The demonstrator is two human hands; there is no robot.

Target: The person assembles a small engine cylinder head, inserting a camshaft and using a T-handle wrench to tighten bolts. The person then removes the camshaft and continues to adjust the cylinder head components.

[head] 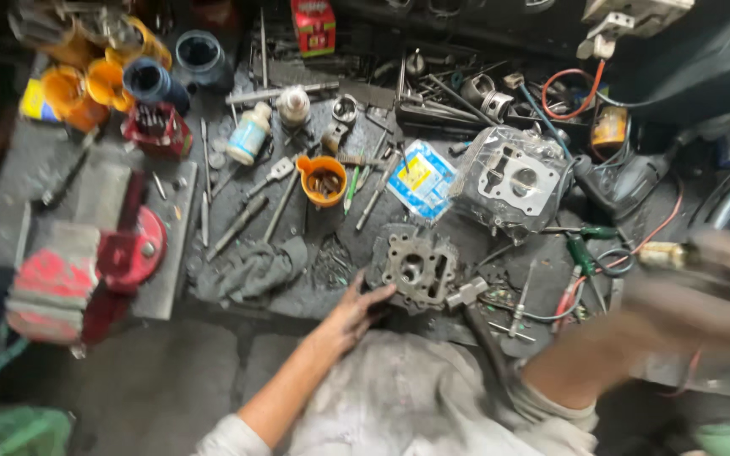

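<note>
Two hands work: your left hand (355, 314) grips the grimy cylinder head (416, 268), steadying it; your right hand (724, 283) blurs, grip untellable.

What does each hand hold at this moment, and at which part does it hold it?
The left hand grips the dirty grey engine part at its left edge. The right hand is blurred; something small is at its fingertips, but the hold cannot be told.
</note>
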